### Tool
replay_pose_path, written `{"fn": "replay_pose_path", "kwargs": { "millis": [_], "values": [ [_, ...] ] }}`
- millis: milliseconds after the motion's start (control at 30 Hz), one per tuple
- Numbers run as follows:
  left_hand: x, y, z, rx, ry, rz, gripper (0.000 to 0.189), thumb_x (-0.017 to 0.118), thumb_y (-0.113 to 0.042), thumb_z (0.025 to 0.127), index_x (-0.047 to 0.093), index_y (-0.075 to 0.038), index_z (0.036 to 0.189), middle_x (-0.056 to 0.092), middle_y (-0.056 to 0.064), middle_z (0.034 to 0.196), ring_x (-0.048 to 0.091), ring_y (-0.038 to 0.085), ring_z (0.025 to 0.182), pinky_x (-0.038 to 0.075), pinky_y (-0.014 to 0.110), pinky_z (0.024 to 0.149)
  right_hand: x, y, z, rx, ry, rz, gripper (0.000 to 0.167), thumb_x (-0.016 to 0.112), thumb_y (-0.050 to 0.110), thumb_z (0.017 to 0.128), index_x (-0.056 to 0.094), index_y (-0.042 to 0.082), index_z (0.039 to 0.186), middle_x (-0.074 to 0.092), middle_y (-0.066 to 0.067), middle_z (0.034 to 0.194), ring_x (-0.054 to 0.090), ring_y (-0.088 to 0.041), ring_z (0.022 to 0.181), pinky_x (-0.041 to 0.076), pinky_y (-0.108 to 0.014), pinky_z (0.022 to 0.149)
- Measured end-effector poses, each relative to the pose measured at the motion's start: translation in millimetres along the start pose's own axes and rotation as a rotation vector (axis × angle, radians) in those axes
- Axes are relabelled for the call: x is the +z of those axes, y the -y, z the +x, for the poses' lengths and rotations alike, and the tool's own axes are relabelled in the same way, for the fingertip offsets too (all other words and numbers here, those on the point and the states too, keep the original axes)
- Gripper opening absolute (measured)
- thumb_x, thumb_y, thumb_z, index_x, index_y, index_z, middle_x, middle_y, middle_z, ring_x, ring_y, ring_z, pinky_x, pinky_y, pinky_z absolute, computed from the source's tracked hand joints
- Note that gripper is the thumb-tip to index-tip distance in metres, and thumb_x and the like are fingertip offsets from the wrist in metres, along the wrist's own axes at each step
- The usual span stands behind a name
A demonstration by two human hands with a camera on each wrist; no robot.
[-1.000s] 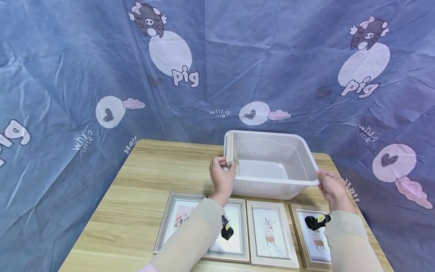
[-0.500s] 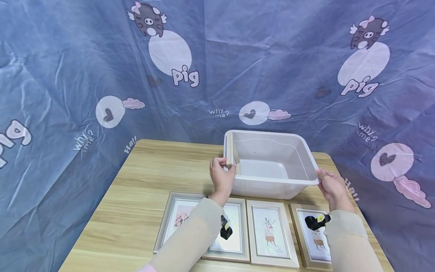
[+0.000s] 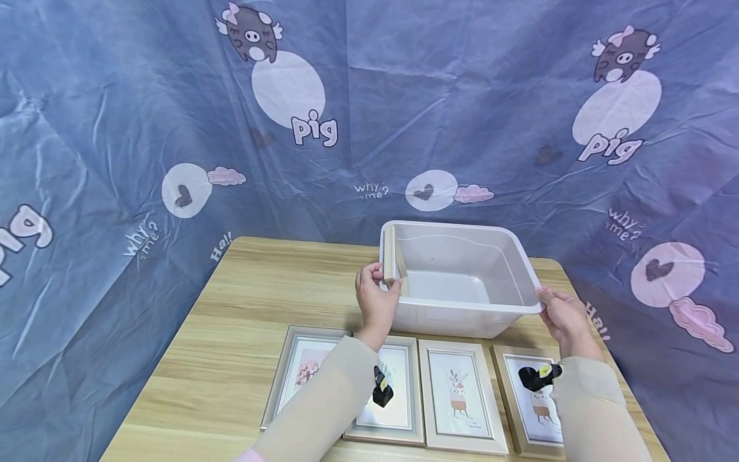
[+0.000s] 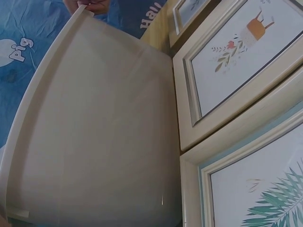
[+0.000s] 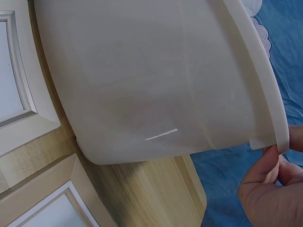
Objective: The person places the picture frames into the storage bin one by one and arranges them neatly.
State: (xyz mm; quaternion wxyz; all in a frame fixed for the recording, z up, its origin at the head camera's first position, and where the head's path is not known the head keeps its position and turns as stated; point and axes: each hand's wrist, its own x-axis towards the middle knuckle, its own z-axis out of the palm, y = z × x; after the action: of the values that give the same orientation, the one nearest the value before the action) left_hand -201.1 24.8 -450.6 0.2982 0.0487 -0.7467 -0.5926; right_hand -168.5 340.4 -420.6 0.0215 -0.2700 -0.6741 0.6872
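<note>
A white plastic bin [image 3: 456, 319] stands at the back of the table. A pale wood-coloured picture frame [image 3: 389, 251] stands on edge inside it, along the left wall. My left hand [image 3: 376, 300] pinches the near end of this frame at the bin's front left corner, thumb on the inner side and fingers by the rim. Only a sliver of that hand shows in the left wrist view. At the front right corner, my right hand [image 3: 564, 316] grips the bin's rim between thumb and fingers. The right wrist view shows this thumb [image 5: 260, 168] beneath the rim.
Several picture frames lie face up in front of the bin: a silver one [image 3: 281, 369], one with a leaf print [image 3: 420, 391], and plant-pot ones [image 3: 424, 369] [image 4: 187, 137] further right. A blue printed cloth [image 3: 369, 96] hangs behind the wooden table [image 3: 242, 301].
The upright frame has shifted slightly left against the bin's wall. My left fingertips have risen a little at the rim. The right hand and the bin have stayed put.
</note>
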Motion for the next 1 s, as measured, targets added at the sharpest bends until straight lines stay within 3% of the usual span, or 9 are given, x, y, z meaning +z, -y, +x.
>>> {"fn": "replay_pose_path", "kwargs": {
  "millis": [100, 233, 367, 467, 533, 633, 700, 867, 1000],
  "values": [
    [0.0, 0.5, 0.2, -0.022, 0.009, -0.011, 0.051, 0.085, 0.000, 0.063, 0.059, 0.002, 0.106, 0.050, 0.005, 0.087, 0.053, 0.022, 0.084, 0.051, 0.033, 0.079, -1.1, -1.0, 1.0, -0.013, 0.010, 0.003, 0.041, 0.054, 0.017, 0.095, 0.047, -0.001, 0.131, 0.054, 0.014, 0.084, 0.052, 0.001, 0.077, 0.049, -0.011, 0.066],
    [-2.1, 1.7, 1.1, -0.067, 0.027, -0.032, 0.053, 0.086, -0.004, 0.062, 0.059, 0.001, 0.108, 0.052, 0.007, 0.090, 0.055, 0.027, 0.086, 0.051, 0.037, 0.080, -3.3, -1.5, 1.3, -0.021, 0.028, 0.032, 0.008, 0.054, 0.016, 0.095, 0.061, 0.013, 0.098, 0.056, 0.014, 0.081, 0.053, 0.001, 0.076, 0.049, -0.011, 0.065],
    [-7.5, 6.2, 2.1, -0.077, 0.082, -0.047, 0.060, 0.088, -0.013, 0.063, 0.059, 0.000, 0.114, 0.055, 0.014, 0.097, 0.055, 0.034, 0.091, 0.049, 0.039, 0.080, -4.1, -1.2, 2.1, -0.017, 0.038, 0.020, 0.022, 0.053, 0.016, 0.096, 0.060, 0.008, 0.114, 0.056, 0.015, 0.079, 0.053, 0.000, 0.076, 0.049, -0.011, 0.065],
    [-13.0, 9.7, 4.4, -0.060, 0.131, -0.045, 0.066, 0.089, -0.021, 0.063, 0.058, -0.002, 0.118, 0.056, 0.015, 0.102, 0.055, 0.031, 0.094, 0.049, 0.036, 0.081, -3.6, -0.9, 1.8, -0.017, 0.040, -0.010, 0.045, 0.053, 0.018, 0.096, 0.044, -0.002, 0.135, 0.055, 0.015, 0.081, 0.053, 0.001, 0.077, 0.049, -0.011, 0.066],
    [-17.3, 11.3, 7.2, -0.049, 0.171, -0.052, 0.068, 0.088, -0.023, 0.064, 0.057, -0.002, 0.120, 0.056, 0.014, 0.105, 0.055, 0.028, 0.095, 0.048, 0.035, 0.084, -3.8, -0.6, 1.4, -0.016, 0.044, -0.002, 0.034, 0.053, 0.018, 0.096, 0.053, 0.004, 0.126, 0.055, 0.014, 0.081, 0.053, 0.001, 0.077, 0.050, -0.011, 0.067],
    [-25.3, 12.9, 12.8, -0.041, 0.251, -0.073, 0.072, 0.088, -0.023, 0.065, 0.054, -0.002, 0.124, 0.055, 0.014, 0.111, 0.054, 0.030, 0.099, 0.048, 0.036, 0.087, -4.6, -0.2, 0.7, -0.013, 0.048, 0.022, 0.009, 0.054, 0.017, 0.095, 0.064, 0.016, 0.095, 0.057, 0.013, 0.081, 0.054, 0.000, 0.076, 0.050, -0.011, 0.066],
    [-31.6, 15.1, 16.7, -0.046, 0.319, -0.089, 0.074, 0.087, -0.023, 0.066, 0.052, -0.002, 0.128, 0.054, 0.013, 0.115, 0.054, 0.032, 0.103, 0.047, 0.037, 0.090, -4.9, 0.0, 0.7, -0.017, 0.049, 0.025, 0.014, 0.055, 0.017, 0.095, 0.061, 0.021, 0.084, 0.056, 0.013, 0.081, 0.054, 0.000, 0.076, 0.050, -0.011, 0.066],
    [-50.1, 22.1, 24.9, -0.074, 0.489, -0.122, 0.077, 0.085, -0.019, 0.070, 0.046, -0.005, 0.136, 0.052, 0.011, 0.126, 0.050, 0.035, 0.112, 0.044, 0.045, 0.095, -4.9, 0.4, 0.4, -0.019, 0.053, 0.040, 0.004, 0.055, 0.016, 0.095, 0.059, 0.014, 0.096, 0.056, 0.014, 0.081, 0.054, 0.000, 0.076, 0.050, -0.011, 0.068],
    [-65.7, 31.4, 30.9, -0.102, 0.596, -0.127, 0.078, 0.083, -0.017, 0.072, 0.044, -0.008, 0.139, 0.050, 0.009, 0.132, 0.049, 0.032, 0.116, 0.042, 0.050, 0.095, -6.1, 0.7, 0.0, -0.015, 0.063, 0.053, 0.013, 0.054, 0.016, 0.095, 0.062, 0.019, 0.086, 0.057, 0.014, 0.080, 0.053, 0.000, 0.076, 0.050, -0.011, 0.066]
  ]
}}
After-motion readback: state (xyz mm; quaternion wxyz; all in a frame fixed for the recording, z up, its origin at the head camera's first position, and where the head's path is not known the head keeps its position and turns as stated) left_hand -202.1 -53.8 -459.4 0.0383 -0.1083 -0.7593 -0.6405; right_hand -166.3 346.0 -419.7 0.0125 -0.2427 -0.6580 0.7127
